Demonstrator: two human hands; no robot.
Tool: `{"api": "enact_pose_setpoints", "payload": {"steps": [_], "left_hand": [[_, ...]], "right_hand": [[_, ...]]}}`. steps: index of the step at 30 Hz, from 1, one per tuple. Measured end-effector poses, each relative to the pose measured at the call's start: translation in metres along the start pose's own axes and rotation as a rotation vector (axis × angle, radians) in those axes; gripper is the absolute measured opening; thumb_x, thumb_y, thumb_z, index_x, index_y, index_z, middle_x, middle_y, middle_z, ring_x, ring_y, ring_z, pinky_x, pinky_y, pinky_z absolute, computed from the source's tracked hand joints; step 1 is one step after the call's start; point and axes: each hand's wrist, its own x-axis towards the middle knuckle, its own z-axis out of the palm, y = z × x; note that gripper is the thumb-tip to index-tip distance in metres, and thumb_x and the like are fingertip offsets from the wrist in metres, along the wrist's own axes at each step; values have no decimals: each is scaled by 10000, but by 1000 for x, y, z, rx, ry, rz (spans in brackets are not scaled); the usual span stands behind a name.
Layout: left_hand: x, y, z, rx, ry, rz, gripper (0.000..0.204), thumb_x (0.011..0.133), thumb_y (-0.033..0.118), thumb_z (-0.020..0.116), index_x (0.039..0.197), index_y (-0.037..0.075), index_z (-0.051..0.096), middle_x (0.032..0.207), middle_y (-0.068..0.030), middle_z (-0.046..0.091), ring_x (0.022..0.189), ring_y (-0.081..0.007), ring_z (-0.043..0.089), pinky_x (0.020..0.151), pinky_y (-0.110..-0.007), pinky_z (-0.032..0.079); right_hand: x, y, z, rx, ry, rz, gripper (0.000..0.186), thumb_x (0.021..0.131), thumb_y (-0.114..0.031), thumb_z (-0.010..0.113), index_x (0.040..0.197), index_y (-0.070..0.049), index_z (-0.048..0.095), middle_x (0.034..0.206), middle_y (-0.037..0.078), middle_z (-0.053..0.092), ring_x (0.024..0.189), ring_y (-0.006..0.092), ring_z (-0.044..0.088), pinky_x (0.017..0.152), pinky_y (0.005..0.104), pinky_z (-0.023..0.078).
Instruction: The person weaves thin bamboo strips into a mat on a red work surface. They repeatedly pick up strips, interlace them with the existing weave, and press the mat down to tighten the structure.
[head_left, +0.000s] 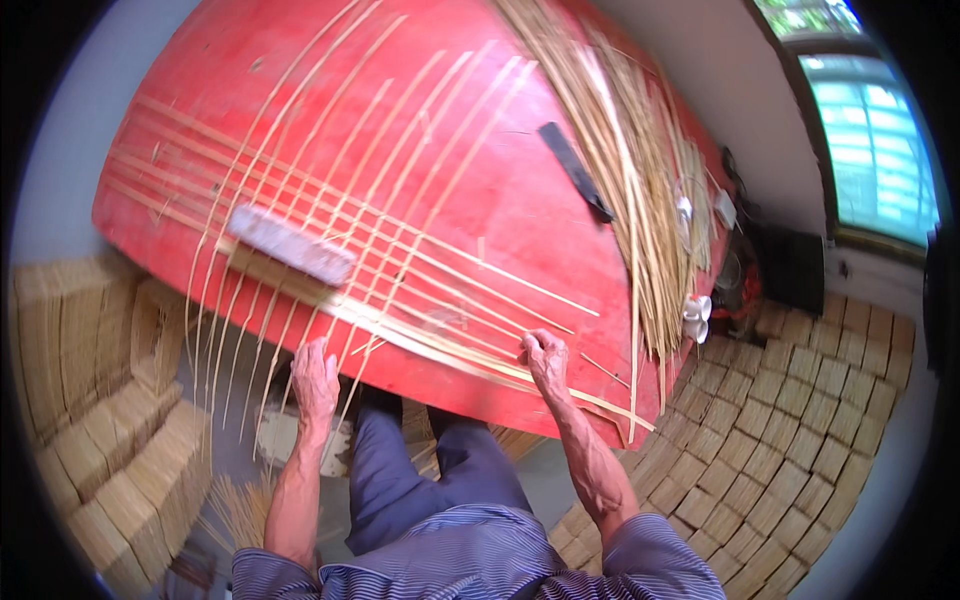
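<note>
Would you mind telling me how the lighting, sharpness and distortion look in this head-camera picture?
Head view: strong fisheye bend, so the red table's edges curve and the corners go black; the window at upper right is overexposed with a bluish cast; the bundle of bamboo strips looks soft and smeared; left hand and right hand are fairly sharp.

Bright daylight from the window (875, 140); fisheye bends edges, dark rim, slight blur.

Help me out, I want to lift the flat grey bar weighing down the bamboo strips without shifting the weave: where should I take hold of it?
Probably across the middle of the grey bar, from straight above, fingers on its two long edges. It lies flat and slanted on the crossed bamboo strips over the red table, so lift upward, not sideways.
</note>
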Motion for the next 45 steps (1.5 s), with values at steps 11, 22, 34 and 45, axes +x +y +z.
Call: {"api": "enact_pose_setpoints", "payload": {"steps": [11,22,34,45], "left_hand": [[-20,129,90,3,-265,163,371,853,71,634,1212,-4,580,1058,-204,635,979,-399,590,874,-490,462],[-25,203,140,8,-302,247,353,845,34,654,1190,-14,592,859,-185,618,826,-374,622,789,-458,502],[-23,221,160,-14,-515,200,182,875,58,666,1038,5,607,755,-205,639,691,-367,657,628,-432,509],[-24,202,136,-7,-591,118,271,856,58,678,1112,2,611,729,-178,623,683,-340,648,641,-421,506]], "right_hand": [[143,115,-195,-302,446,-308,172,882,-126,601,884,11,706,741,192,677,675,316,673,651,419,514],[134,194,-257,-108,447,-105,178,889,-147,597,856,-14,710,680,154,670,643,246,673,631,400,517],[-56,296,-174,-165,344,13,129,876,-99,616,907,19,659,837,237,661,809,425,648,700,507,504],[165,271,-225,-750,516,-45,141,844,-188,656,919,-83,602,882,152,641,707,366,668,625,501,530]]}}
